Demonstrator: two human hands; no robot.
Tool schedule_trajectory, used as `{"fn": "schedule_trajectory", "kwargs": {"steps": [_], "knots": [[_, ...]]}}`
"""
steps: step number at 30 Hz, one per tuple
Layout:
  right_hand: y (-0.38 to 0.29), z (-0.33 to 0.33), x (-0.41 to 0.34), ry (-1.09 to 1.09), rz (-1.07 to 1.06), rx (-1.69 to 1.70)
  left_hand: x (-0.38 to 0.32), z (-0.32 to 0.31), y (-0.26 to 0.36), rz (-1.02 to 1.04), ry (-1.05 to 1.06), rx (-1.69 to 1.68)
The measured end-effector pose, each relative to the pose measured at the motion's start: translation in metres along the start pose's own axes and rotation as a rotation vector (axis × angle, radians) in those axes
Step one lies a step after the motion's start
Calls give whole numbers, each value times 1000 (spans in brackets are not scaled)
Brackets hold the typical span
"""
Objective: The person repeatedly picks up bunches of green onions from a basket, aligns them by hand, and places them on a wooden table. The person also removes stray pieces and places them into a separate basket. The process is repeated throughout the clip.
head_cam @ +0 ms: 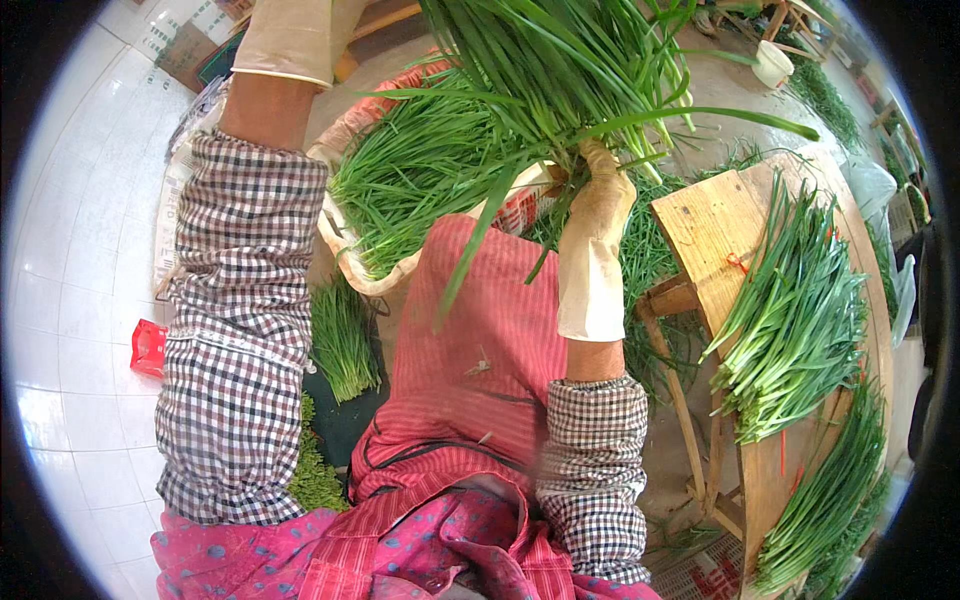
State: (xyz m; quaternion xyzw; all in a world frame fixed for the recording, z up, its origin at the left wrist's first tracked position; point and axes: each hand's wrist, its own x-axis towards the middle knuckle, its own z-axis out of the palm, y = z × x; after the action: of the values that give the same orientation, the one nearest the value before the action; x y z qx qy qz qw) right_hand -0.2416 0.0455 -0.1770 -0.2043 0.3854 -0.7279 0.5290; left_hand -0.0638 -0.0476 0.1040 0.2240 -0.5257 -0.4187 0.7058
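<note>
My right hand (600, 202), in a cream rubber glove, grips a large bunch of long green leaves (555, 67), which look like garlic chives. The bunch spreads above the hand, pale stem ends to the right, and a few leaves droop over my apron. Up at the top left is my left hand (292, 34), also gloved; the picture's edge cuts off its fingers, so its grip is hidden. Between my arms stands a cloth-lined basket (346, 259), heaped with loose chives (427, 165).
On the right, a wooden bench (697, 225) bears one chive bunch (802, 322) and another (825, 487) nearer me. Loose leaves (652, 255) litter the floor beside it. A smaller bunch (341, 337) and a red packet (149, 349) lie to the left. A white container (772, 65) sits far right.
</note>
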Motion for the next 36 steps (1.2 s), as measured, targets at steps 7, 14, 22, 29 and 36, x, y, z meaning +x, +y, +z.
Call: {"fn": "schedule_trajectory", "kwargs": {"steps": [7, 14, 22, 29, 36], "knots": [[38, -34, 20, -177, -9, -239, 5, -10, -15, 3, 44, 3], [65, -95, 29, -24, -371, -1155, 12, -19, -13, 41, 106, 23], [17, -89, -2, 147, -832, -1359, 13, -10, -18, -36, 78, 5], [6, -20, 25, 9, -152, -494, 3, 5, -23, -50, 41, -6], [0, -6, 16, 77, 114, 196, -12, 16, -30, -65, 21, -4]]}}
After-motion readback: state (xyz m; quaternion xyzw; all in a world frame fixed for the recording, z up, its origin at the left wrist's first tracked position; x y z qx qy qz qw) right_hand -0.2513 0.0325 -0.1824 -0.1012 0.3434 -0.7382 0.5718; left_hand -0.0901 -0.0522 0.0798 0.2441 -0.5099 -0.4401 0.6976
